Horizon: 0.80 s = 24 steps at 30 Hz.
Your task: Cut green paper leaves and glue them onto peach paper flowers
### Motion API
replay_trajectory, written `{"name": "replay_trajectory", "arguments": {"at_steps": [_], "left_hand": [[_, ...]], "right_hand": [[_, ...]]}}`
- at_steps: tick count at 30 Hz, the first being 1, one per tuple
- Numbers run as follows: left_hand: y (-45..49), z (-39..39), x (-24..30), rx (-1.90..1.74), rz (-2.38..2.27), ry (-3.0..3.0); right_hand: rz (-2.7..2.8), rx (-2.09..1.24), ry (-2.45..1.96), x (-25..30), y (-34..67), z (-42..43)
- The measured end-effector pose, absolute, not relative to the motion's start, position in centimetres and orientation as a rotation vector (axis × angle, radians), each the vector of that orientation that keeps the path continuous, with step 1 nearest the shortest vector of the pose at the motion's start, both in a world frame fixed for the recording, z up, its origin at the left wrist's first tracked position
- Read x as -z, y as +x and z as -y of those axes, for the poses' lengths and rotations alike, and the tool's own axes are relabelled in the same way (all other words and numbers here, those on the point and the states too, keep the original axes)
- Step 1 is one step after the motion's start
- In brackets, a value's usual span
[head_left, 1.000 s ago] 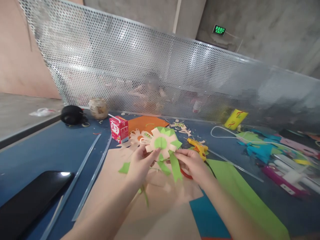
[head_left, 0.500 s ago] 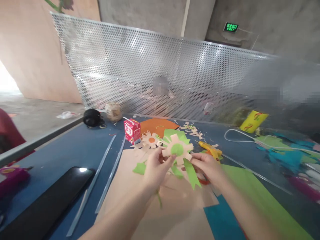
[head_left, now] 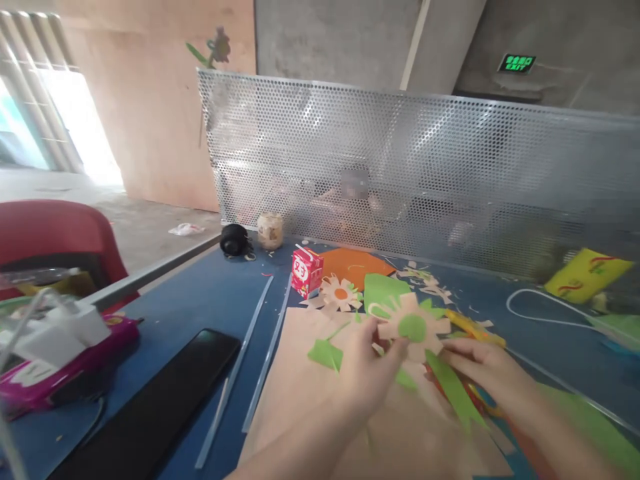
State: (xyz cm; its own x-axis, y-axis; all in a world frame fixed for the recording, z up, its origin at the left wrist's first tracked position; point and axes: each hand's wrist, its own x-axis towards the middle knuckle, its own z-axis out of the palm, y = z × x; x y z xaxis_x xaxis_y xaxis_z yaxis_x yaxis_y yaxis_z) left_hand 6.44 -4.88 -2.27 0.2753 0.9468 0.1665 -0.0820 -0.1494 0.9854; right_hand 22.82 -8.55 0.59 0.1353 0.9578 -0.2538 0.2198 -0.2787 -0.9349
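A pale peach cut-out flower (head_left: 389,331) with a green round centre (head_left: 412,328) is held up over the table. My left hand (head_left: 375,367) pinches its left side, thumb near the green centre. At the flower's lower right edge, my right hand (head_left: 493,370) is closed, its fingertips on the petals and the top of a green strip (head_left: 456,393) that hangs down with a notched end. Whether the strip is joined to the flower is hidden. Behind lies another peach flower (head_left: 341,294) with an orange centre. Under my hands is a peach sheet (head_left: 300,373).
A yellow glue gun (head_left: 475,328) lies beyond my right hand. A red drink carton (head_left: 307,272), orange sheet (head_left: 357,267), jar (head_left: 271,231) and black round object (head_left: 234,240) stand farther back. Clear sticks (head_left: 240,367) and a phone (head_left: 165,400) lie left. A perforated metal panel (head_left: 300,153) closes the far edge.
The view has swung left, so things sit farther right, and a red chair and white plugs now show at left. Both hands keep hold of the flower.
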Motion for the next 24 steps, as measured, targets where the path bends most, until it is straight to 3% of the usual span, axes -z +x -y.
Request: {"name": "replay_trajectory", "arguments": {"at_steps": [11, 24], "left_hand": [[6.4, 3.6, 1.8, -1.057, -0.747, 0.961], [6.4, 3.9, 1.1, -1.01, -0.82, 1.033]], "right_hand": [[1.203, -1.154, -1.589, -0.5, 22.9, 8.4], [1.388, -0.99, -1.599, -0.1, 22.6, 8.7]]}}
